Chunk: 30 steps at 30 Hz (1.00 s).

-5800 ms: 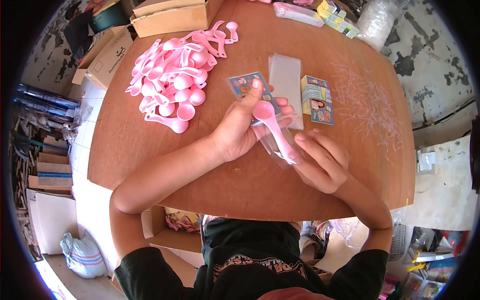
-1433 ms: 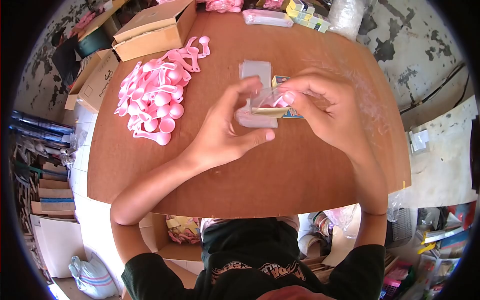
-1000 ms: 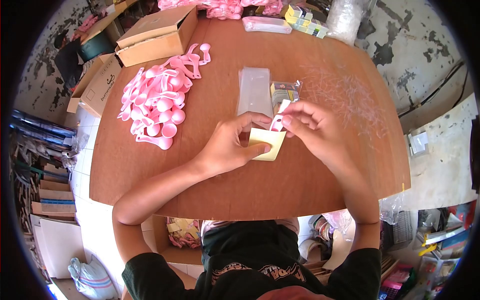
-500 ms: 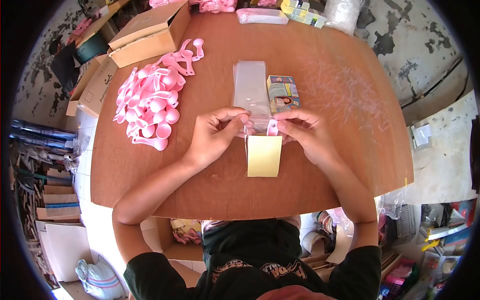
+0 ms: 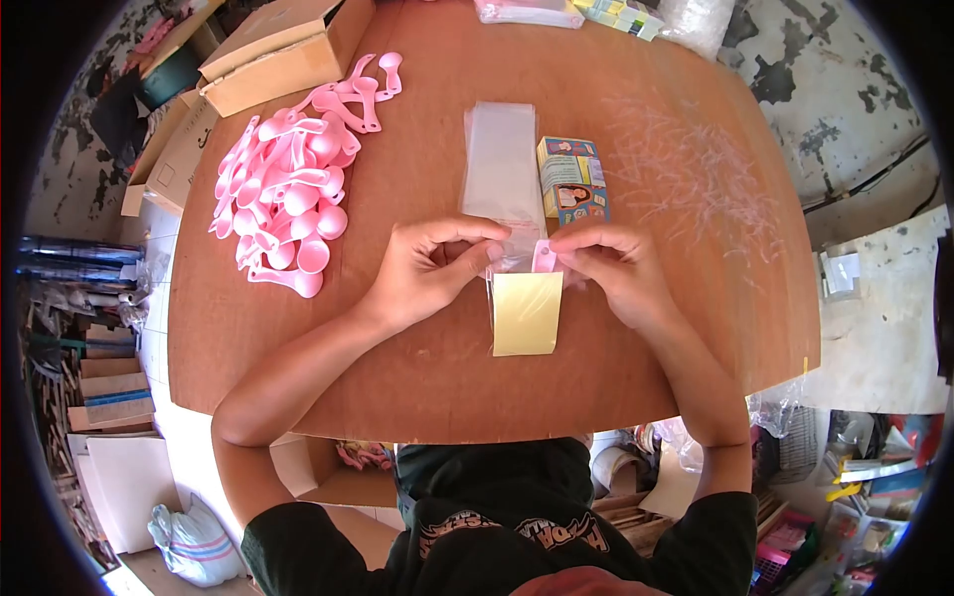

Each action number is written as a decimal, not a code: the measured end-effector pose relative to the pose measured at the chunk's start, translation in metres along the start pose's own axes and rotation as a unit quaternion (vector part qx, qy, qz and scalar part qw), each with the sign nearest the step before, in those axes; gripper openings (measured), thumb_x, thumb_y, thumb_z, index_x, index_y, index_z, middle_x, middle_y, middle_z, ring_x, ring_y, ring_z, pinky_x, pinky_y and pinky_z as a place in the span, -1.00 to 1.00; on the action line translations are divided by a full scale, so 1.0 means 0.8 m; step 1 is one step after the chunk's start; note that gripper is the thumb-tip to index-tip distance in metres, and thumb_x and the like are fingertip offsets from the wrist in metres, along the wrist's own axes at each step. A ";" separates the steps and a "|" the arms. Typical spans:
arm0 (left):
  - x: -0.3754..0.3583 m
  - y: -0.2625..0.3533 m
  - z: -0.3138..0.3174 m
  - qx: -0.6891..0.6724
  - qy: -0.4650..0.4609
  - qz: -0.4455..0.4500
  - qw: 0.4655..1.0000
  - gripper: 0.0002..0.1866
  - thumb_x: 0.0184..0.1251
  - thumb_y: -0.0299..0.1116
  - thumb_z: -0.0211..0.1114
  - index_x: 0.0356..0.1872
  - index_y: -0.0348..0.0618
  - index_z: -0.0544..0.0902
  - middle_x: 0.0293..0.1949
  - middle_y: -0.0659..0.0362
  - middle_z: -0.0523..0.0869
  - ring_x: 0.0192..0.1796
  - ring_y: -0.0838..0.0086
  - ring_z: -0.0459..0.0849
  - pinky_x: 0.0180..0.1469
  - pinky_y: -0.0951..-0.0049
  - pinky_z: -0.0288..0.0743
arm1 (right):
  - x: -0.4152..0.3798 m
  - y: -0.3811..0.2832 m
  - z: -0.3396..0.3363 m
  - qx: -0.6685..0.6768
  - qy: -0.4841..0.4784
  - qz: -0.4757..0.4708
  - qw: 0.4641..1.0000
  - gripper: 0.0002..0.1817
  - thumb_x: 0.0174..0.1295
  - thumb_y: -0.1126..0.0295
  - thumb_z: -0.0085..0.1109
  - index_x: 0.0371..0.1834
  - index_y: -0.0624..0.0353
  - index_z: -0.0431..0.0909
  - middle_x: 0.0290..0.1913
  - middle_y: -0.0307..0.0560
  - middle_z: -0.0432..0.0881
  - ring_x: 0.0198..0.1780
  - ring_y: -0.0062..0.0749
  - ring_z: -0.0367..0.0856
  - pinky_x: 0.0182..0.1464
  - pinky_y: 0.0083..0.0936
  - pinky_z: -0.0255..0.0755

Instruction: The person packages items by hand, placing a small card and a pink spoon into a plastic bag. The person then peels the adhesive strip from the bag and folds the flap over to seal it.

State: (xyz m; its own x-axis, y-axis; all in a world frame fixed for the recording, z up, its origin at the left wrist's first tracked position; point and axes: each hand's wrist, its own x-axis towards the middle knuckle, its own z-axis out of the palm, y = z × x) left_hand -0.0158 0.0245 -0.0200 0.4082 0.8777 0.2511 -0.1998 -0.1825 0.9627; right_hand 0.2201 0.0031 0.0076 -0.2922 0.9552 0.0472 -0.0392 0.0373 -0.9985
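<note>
Both hands pinch the mouth of a small clear plastic bag, near the middle of the table. My left hand (image 5: 437,263) grips its upper left edge between thumb and forefinger. My right hand (image 5: 618,266) holds the upper right side the same way. Inside the bag, a pale yellow card (image 5: 527,318) faces up, and the end of a pink spoon handle (image 5: 544,256) with a hole shows above it. The rest of the spoon is hidden. Just beyond my fingers lie a stack of clear bags (image 5: 500,159) and a stack of printed cards (image 5: 576,181).
A heap of pink measuring spoons (image 5: 288,189) covers the table's left side. Cardboard boxes (image 5: 278,55) stand behind it. Thin clear plastic strips (image 5: 696,179) are scattered on the right. Packed cards (image 5: 621,15) lie at the far edge.
My view has tilted slightly, so the far table items sit higher. Both hands keep their pinch on the bag; the left fingertips have shifted a little to the right.
</note>
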 end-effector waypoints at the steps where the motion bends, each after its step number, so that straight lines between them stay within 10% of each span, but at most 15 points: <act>1: 0.000 0.002 -0.002 0.029 -0.004 0.001 1.000 -0.84 0.33 -0.64 0.20 -0.12 -0.32 0.65 -0.14 0.10 0.73 -0.09 0.54 0.67 -0.07 0.54 0.59 | 0.001 0.002 0.000 0.001 0.000 0.002 1.000 -0.85 0.28 0.59 0.14 -0.15 0.33 0.66 -0.16 0.01 0.69 -0.20 -0.42 0.68 -0.23 -0.51 0.62; 10: 0.002 0.001 -0.007 0.053 -0.016 0.004 0.998 -0.76 0.22 -0.76 0.12 -0.21 -0.32 0.70 -0.18 0.11 0.74 -0.19 0.59 0.67 -0.15 0.58 0.58 | 0.001 0.003 0.001 -0.073 -0.011 -0.059 0.996 -0.80 0.29 0.70 -0.04 -0.21 0.38 0.63 -0.15 -0.01 0.69 -0.17 -0.47 0.66 -0.16 -0.53 0.59; 30: 0.009 0.003 -0.010 -0.102 -0.022 -0.033 0.994 -0.75 0.26 -0.63 0.28 -0.03 -0.33 0.58 -0.08 0.06 0.70 -0.08 0.55 0.66 -0.10 0.52 0.60 | 0.000 0.009 0.008 -0.021 -0.030 -0.107 0.994 -0.77 0.15 0.70 0.24 -0.12 0.35 0.56 -0.01 -0.02 0.56 -0.06 -0.40 0.66 -0.09 -0.59 0.63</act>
State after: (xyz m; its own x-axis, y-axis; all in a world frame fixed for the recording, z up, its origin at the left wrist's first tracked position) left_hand -0.0206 0.0340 -0.0170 0.4636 0.8640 0.1966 -0.3460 -0.0278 0.9378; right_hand 0.2137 0.0015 0.0004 -0.3378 0.9047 0.2594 -0.0665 0.2520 -0.9654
